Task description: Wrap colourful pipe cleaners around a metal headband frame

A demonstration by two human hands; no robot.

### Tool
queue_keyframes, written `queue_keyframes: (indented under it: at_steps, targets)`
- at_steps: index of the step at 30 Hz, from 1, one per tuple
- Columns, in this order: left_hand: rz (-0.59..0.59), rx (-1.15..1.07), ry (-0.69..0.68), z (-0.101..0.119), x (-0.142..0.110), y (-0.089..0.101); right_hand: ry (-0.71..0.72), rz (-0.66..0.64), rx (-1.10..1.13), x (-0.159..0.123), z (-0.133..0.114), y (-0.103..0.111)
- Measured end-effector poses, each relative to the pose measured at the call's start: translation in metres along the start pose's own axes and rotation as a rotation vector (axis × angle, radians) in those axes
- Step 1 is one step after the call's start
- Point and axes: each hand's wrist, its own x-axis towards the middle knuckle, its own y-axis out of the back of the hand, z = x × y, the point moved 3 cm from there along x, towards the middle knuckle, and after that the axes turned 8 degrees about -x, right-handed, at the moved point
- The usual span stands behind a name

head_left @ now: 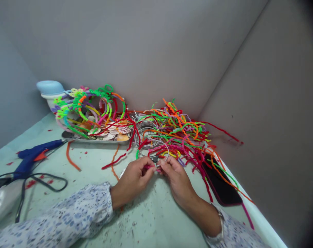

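Observation:
My left hand [135, 177] is closed in a pinch, with a short length of pink pipe cleaner [147, 167] showing between thumb and fingers. Opposite it, my right hand [179, 179] pinches a thin white wire ring [168, 151] near its lower edge. The fingertips of both hands almost meet there, and a bit of pink shows at the right fingertips too. Most of the ring stands up above the hands, in front of several loose wire rings [148, 128]. Just behind the fingers lie scissors [154, 158], partly hidden.
A heap of coloured pipe cleaners [182, 127] spreads at the back right, partly over a dark phone [220, 182]. At the back left, a metal tray [104, 141] holds shells and wrapped hoops [94, 93] beside a blue-lidded container [51, 88]. A blue glue gun [29, 158] with its cord lies left.

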Motion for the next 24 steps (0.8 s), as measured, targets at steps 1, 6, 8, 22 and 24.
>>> queue_keyframes:
  at_steps: [1,6,8,22,24]
  targets:
    - [0.002,0.011,-0.012,0.0006,0.0,0.0001,-0.001,0.001,0.003,-0.0001,-0.0003,-0.0001]
    - [0.002,0.062,-0.046,0.0043,-0.0005,0.0016,-0.003,-0.001,-0.019,0.0002,-0.0006,-0.0001]
    - [0.005,0.083,-0.057,0.0062,-0.0006,0.0022,0.001,-0.006,-0.041,0.0001,-0.0005,0.0]
    - [0.019,0.025,-0.057,0.0045,-0.0029,0.0006,-0.008,0.015,0.014,-0.0004,-0.0018,-0.0006]
    - [0.026,0.016,-0.062,0.004,-0.0027,0.0004,-0.004,0.014,0.005,-0.0004,-0.0021,-0.0005]
